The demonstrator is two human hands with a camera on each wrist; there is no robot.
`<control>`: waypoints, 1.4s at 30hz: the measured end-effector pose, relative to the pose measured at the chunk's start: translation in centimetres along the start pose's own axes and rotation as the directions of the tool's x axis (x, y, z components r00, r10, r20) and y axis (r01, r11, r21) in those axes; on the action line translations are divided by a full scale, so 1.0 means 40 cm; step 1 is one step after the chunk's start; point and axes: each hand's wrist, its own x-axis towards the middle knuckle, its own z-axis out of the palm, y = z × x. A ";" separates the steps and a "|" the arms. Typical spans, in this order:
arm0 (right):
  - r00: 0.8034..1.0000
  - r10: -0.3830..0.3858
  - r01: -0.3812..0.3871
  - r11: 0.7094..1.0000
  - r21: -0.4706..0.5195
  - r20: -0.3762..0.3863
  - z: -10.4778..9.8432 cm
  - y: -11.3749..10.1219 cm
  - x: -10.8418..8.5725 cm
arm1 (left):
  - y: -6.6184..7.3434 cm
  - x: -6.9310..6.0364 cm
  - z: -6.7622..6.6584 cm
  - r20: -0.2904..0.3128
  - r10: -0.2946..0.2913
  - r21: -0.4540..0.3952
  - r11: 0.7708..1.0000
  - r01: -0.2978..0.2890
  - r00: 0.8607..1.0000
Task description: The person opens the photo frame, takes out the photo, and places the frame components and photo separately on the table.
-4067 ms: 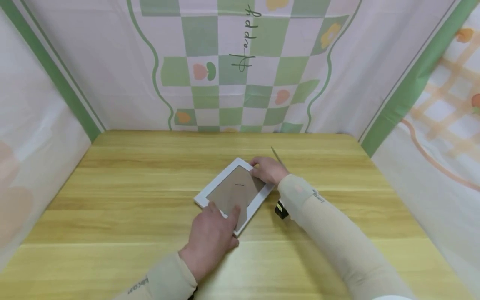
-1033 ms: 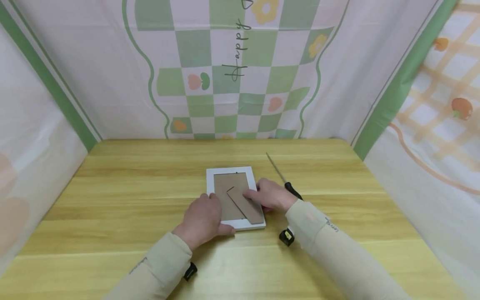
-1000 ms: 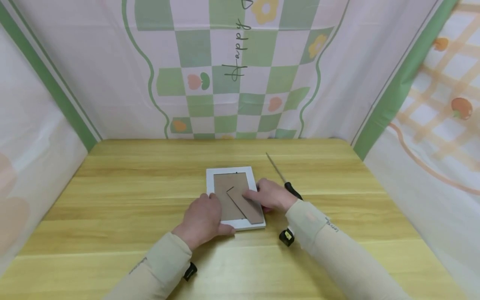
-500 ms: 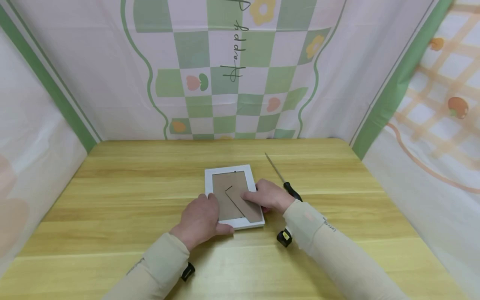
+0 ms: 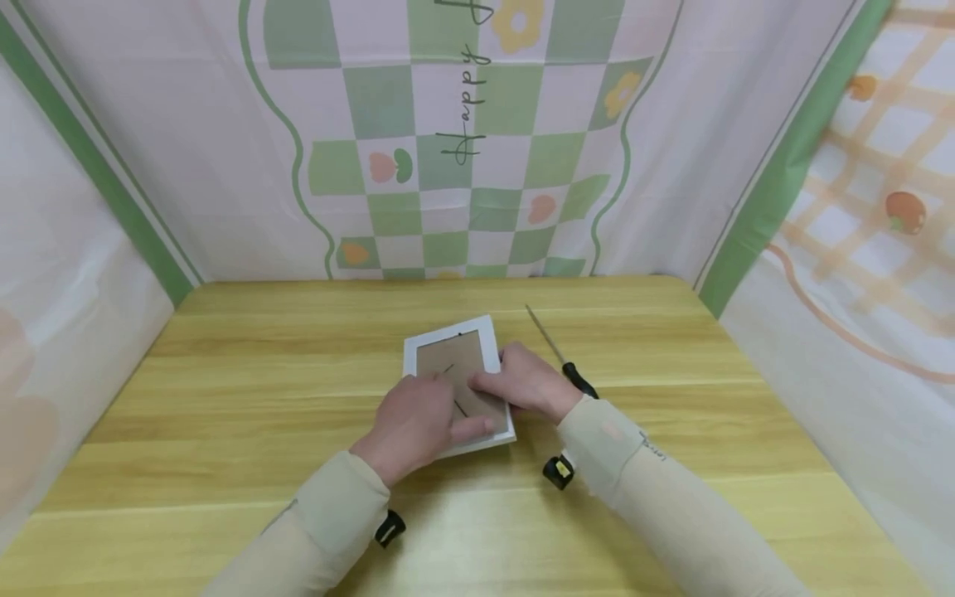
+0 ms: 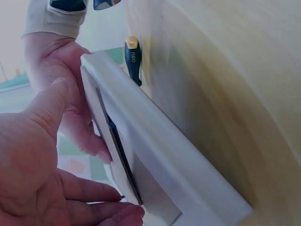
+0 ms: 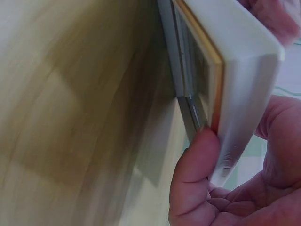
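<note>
A white picture frame (image 5: 488, 344) lies back side up in the head view, raised off the table at an angle. Its brown backing board (image 5: 461, 354) bears a fold-out stand leg (image 5: 488, 408). My right hand (image 5: 533, 381) grips the frame's right edge, thumb on the backing and a finger (image 7: 195, 172) curled under the rim in the right wrist view. Over the lower left of the backing is my left hand (image 5: 414, 423), covering part of it. Its fingers (image 6: 94, 188) are fairly straight near the leg in the left wrist view; whether they touch it I cannot tell.
A screwdriver (image 5: 578, 380) with a dark handle lies right of the frame, beyond the right wrist, its shaft pointing away. The wooden table (image 5: 261, 398) is bounded by a checkered cloth (image 5: 448, 199) at the back and cloth at both sides.
From four seconds ago the frame has turned more upright. In the last half second it has tilted up and turned slightly, and my left hand has shifted right over the backing.
</note>
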 end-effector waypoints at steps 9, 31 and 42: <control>0.999 -0.029 0.026 0.997 0.072 0.032 0.001 -0.028 -0.015 | 0.014 0.008 -0.022 0.040 -0.020 0.005 1.000 0.020 0.999; 0.988 -0.060 0.016 0.954 0.301 0.139 0.004 -0.153 -0.054 | 0.012 0.012 -0.140 0.166 -0.072 -0.094 0.992 0.089 0.984; 0.987 -0.075 0.021 0.938 0.346 0.143 0.027 -0.180 -0.052 | -0.003 0.006 -0.173 0.193 -0.062 -0.172 0.980 0.096 0.979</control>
